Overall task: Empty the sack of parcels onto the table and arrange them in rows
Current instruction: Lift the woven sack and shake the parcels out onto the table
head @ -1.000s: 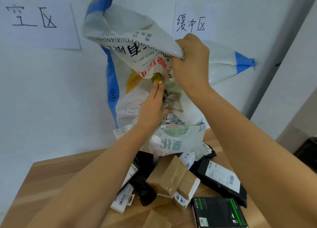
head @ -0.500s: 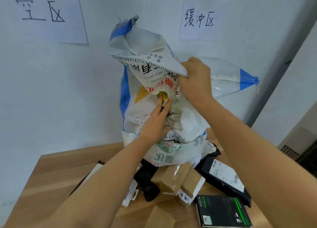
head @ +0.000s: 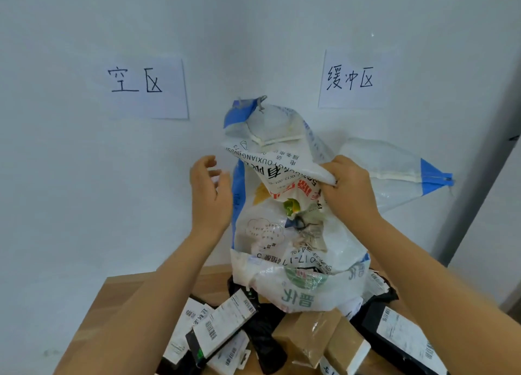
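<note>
You are holding the sack point(head: 282, 233) upside down over the far middle of the table point(head: 124, 304), its mouth sitting on the heap of parcels point(head: 253, 340). Your right hand point(head: 349, 188) is pinching a fold of the sack's upper part, fingers clenched on the fabric. Your left hand point(head: 210, 194) is hovering just beside the sack's blue-striped left edge, fingers released and loosely curled, gripping nothing.

The table's far edge is running along the wall point(head: 84, 205). A strip of bare wood is showing between the far left corner, the left edge and the heap. To the right the heap is reaching towards your right forearm, and the right edge is hidden.

The sack is crinkled woven plastic, white with blue corners, a stitched seam and inverted print. The heap is mixing taped cardboard boxes point(head: 310, 338), a glossy black mailer point(head: 394, 335) with a white label, and flat labelled packs point(head: 225, 324) lying tilted over one another. Two paper signs point(head: 146, 88) are hanging on the wall above.
</note>
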A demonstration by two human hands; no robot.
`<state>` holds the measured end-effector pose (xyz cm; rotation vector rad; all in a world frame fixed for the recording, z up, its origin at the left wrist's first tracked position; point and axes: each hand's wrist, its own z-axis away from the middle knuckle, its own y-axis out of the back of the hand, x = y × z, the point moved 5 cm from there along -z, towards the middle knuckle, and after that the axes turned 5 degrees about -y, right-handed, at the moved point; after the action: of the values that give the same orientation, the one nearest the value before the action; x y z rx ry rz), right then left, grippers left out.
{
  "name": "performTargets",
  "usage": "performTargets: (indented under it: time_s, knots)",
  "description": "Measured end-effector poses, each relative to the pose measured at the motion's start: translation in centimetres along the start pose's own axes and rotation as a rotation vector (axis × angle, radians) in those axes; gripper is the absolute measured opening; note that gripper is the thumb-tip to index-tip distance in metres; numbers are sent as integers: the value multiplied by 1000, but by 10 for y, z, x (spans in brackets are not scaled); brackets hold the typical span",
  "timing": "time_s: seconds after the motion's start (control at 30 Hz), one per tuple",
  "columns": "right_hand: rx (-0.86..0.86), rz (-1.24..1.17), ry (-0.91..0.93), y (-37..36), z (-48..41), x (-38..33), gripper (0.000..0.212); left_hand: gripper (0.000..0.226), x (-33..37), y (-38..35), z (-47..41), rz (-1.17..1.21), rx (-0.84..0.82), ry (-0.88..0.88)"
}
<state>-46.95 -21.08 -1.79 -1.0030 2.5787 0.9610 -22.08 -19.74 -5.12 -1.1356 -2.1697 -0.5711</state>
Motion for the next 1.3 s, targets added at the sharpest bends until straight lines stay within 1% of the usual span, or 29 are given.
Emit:
performTargets:
  time_s: [0.07, 0.13, 0.2, 0.23, 0.27, 0.33, 0.37, 0.4, 0.47, 0.5, 0.53, 0.57, 0.6, 0.63, 0.67, 0.7, 0.73, 0.77, 0.83, 0.87, 0.93, 1.03, 1.07, 1.1, 1.13, 1.17, 1.2, 1.27, 1.3]
  knots:
    - [-22, 17, 0, -10, 10, 1, 17, 40, 14, 1, -10, -118, 16, -120]
    - [-67, 84, 3, -24, 23, 3, 20, 43, 25, -4, -17, -316, -37, -287]
    - [-114, 177, 20, -38, 37, 4, 26, 43, 28, -14, -24, -454, -104, -422]
    - [-141, 215, 33, -45, 44, 5, 29, 45, 25, -19, -28, -503, -142, -440]
    - [-161, 250, 48, -52, 51, 5, 31, 48, 19, -25, -32, -533, -189, -419]
    - [-182, 297, 73, -60, 60, 3, 34, 58, 4, -34, -37, -537, -308, -315]
    - [-229, 286, 58, -63, 62, 1, 32, 63, -4, -39, -38, -531, -377, -271]
    - [-284, 263, 25, -62, 62, -1, 32, 67, -9, -44, -38, -535, -443, -252]
    - [-432, 174, -117, -54, 60, -3, 45, 68, -17, -47, -36, -551, -547, -274]
    - [-440, 94, -206, -46, 57, -4, 50, 65, -20, -47, -36, -560, -593, -292]
    - [-360, 10, -276, -35, 52, -4, 54, 59, -24, -48, -35, -570, -640, -302]
    - [-206, -35, -326, -21, 46, -1, 54, 52, -28, -47, -35, -575, -679, -299]
    - [-30, 6, -362, -8, 39, 7, 51, 46, -31, -46, -35, -567, -703, -287]
    - [100, 116, -422, 2, 32, 15, 48, 43, -34, -46, -36, -534, -712, -264]
    - [150, 258, -523, 9, 25, 25, 50, 44, -33, -45, -39, -484, -705, -229]
    - [123, 393, -649, 12, 18, 34, 64, 45, -33, -43, -43, -419, -672, -187]
    - [52, 474, -769, 13, 13, 45, 85, 45, -32, -42, -49, -341, -614, -142]
    - [-25, 491, -879, 13, 8, 55, 107, 41, -31, -40, -55, -271, -536, -103]
    - [-136, 413, -1032, 8, 3, 76, 137, 33, -35, -40, -68, -193, -379, -52]
    - [-184, 348, -1093, 3, 2, 86, 146, 36, -37, -43, -74, -169, -340, -16]
    - [-283, 158, -1205, -11, 6, 102, 158, 67, -44, -52, -81, -200, -333, 68]
    - [-345, -174, -1272, -33, 12, 123, 153, 92, -68, -67, -80, -423, -376, 247]
    - [-345, -237, -1282, -39, 12, 131, 153, 103, -80, -72, -76, -414, -403, 342]
    - [-334, -264, -1309, -42, 14, 136, 155, 115, -92, -78, -70, -335, -442, 457]
    - [-305, -292, -1324, -49, 15, 146, 155, 123, -105, -84, -62, -195, -484, 568]
    - [-279, -293, -1339, -52, 18, 148, 148, 122, -113, -91, -52, -46, -534, 654]
    - [-248, -290, -1339, -55, 19, 151, 138, 113, -117, -98, -42, 55, -586, 715]
    - [-261, -225, -1348, -60, 24, 153, 115, 85, -118, -108, -24, 141, -648, 820]
    - [-274, -257, -1335, -64, 25, 149, 100, 74, -116, -114, -17, 196, -643, 859]
